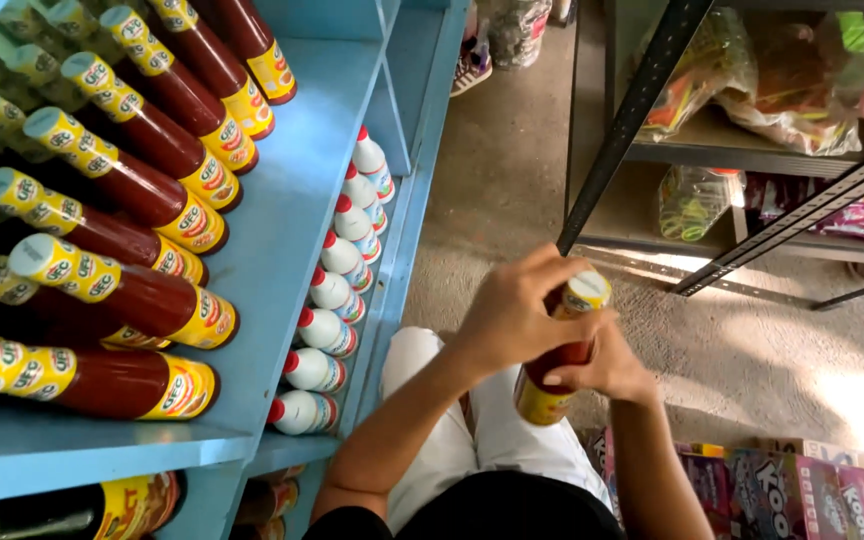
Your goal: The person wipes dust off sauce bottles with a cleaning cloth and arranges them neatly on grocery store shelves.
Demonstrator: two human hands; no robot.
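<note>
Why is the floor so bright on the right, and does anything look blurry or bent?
Head view: a sunlit patch glares on the floor at lower right; the blue shelf sits in even shade; the bottle held by both the left hand and right hand is slightly soft; shelf edges bow from the wide lens.

Both forearms reach forward and meet in front of the body; left hand [512, 315] curls over from above, fingers closed, right hand [607, 368] grips just below it, thumb wrapped across
</note>
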